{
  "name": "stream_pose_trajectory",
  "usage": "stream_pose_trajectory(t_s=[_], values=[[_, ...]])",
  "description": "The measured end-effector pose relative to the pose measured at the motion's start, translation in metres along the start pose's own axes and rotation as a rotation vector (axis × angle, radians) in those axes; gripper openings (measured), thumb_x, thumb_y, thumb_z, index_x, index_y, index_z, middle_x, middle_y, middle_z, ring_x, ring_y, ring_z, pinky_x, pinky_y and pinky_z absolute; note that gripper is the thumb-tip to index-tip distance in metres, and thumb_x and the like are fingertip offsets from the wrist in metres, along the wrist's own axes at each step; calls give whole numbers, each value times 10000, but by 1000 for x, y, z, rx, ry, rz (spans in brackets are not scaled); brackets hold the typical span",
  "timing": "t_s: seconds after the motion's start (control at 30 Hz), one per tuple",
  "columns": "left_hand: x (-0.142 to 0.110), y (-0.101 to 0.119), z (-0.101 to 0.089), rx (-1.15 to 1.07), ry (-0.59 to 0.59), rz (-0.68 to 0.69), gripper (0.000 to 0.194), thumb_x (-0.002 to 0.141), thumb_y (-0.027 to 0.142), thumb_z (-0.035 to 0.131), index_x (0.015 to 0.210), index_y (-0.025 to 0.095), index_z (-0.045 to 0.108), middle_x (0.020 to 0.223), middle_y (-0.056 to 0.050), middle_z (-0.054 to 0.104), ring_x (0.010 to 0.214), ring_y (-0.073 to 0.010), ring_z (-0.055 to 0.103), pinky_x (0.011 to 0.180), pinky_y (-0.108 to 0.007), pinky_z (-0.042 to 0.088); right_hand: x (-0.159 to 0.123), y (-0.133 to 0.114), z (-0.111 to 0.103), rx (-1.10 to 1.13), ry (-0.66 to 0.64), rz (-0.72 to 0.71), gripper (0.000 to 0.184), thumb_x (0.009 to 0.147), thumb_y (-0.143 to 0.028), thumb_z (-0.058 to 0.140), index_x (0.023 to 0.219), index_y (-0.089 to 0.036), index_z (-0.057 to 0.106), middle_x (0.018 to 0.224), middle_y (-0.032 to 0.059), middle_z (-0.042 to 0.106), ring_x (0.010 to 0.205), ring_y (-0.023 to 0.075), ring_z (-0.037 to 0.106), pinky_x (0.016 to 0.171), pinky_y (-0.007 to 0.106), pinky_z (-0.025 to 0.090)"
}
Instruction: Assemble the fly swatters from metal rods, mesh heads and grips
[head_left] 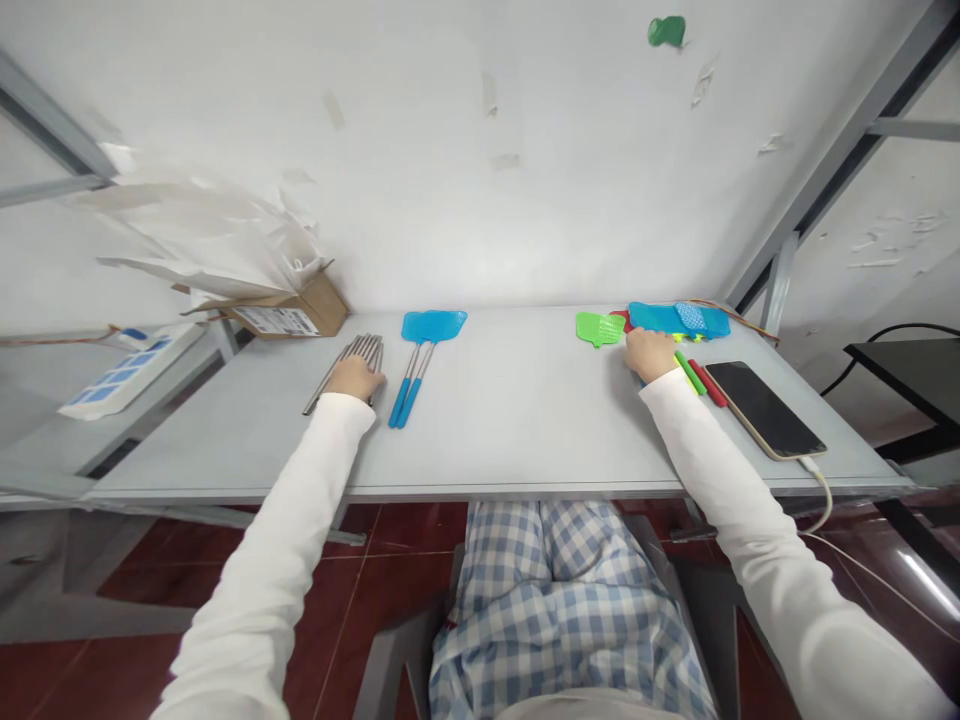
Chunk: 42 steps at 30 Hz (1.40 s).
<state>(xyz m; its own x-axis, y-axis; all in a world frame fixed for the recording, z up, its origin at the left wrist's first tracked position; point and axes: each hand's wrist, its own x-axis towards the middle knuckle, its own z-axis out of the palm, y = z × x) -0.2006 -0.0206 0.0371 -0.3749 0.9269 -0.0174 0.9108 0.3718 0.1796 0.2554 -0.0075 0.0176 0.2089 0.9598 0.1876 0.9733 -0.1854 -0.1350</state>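
My left hand [355, 379] is closed over a bunch of thin metal rods [363, 347] at the table's left side; its fingers are partly hidden. Just right of it lie two blue fly swatters [434, 326], side by side, with metal shafts and blue grips. At the right, my right hand [651, 355] is closed among several fly swatters, a bit of blue showing beneath it. A green fly swatter head [600, 328] lies left of that hand. Blue fly swatter heads [654, 318] overlap behind it. Green [691, 374] and red handles [708, 383] lie to its right.
A smartphone [765, 408] with a white cable [823, 492] lies near the table's right end. An open cardboard box [319, 305] with white packing stands at the back left. Beyond the left edge is a white power strip [124, 375]. A white wall [525, 200] closes off the back.
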Motion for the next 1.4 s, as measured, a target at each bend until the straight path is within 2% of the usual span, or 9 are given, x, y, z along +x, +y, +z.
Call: stream_pose_trajectory(t_s=[0.17,0.27,0.37,0.47,0.57,0.63,0.83,1.07,1.4], values=[[-23,18,-31,-448,98,-35,117,678,268,663,696,162,616,638,-58,628,793,-264,667,762,-372,538,-13,-19,-14,36,-160,-119,302,803,-41,486,1036,-84,673,1064,277,676,1060,395,634,856,483,451],[-49,56,-33,-977,-36,164,156,725,299,641,780,153,644,671,-24,635,650,-147,618,656,-275,530,-20,-27,-15,86,-209,-181,296,772,-103,589,1060,-117,655,1112,256,648,1039,374,627,808,431,472],[-66,105,-7,-1384,-296,266,114,758,266,613,746,153,617,719,-38,656,670,-124,629,670,-251,538,-22,-25,-14,32,-115,-156,415,720,-201,713,1105,-74,620,1161,315,598,1079,405,596,817,445,468],[-68,147,33,-1610,-560,223,54,751,170,594,703,146,592,730,-36,650,706,-114,646,773,-266,550,-19,-18,-14,13,-171,-105,423,707,-370,763,1003,-89,652,1101,309,622,1068,425,598,812,471,461],[-64,175,62,-1740,-701,259,26,739,123,619,724,134,602,757,-22,647,814,-120,674,917,-288,526,-15,-17,-15,59,-307,-148,205,752,-337,723,791,-145,662,951,232,673,976,397,638,780,454,460],[-62,186,71,-1792,-700,242,30,744,122,625,747,137,599,767,-19,655,850,-126,686,967,-300,506,-13,-20,-13,106,-324,-242,112,786,-263,686,765,-160,648,926,199,681,926,359,650,769,418,458],[-61,189,79,-1858,-546,236,45,760,109,619,762,141,588,752,-2,645,808,-116,683,1000,-339,491,-13,-30,0,130,-163,-403,171,902,-211,545,1033,-142,631,1075,208,655,933,311,626,785,384,421],[-57,186,74,-1928,-628,7,83,790,83,585,738,147,592,728,-15,634,827,-122,682,995,-295,497,0,-23,2,255,-80,-523,159,888,-231,548,1001,-167,639,1020,142,687,876,272,612,709,336,398],[-53,186,77,-1971,-579,86,97,801,71,562,769,162,564,717,11,638,794,-96,673,1017,-294,476,4,-23,5,220,89,-691,110,905,-230,560,951,-167,638,962,116,682,902,253,598,765,336,372]])
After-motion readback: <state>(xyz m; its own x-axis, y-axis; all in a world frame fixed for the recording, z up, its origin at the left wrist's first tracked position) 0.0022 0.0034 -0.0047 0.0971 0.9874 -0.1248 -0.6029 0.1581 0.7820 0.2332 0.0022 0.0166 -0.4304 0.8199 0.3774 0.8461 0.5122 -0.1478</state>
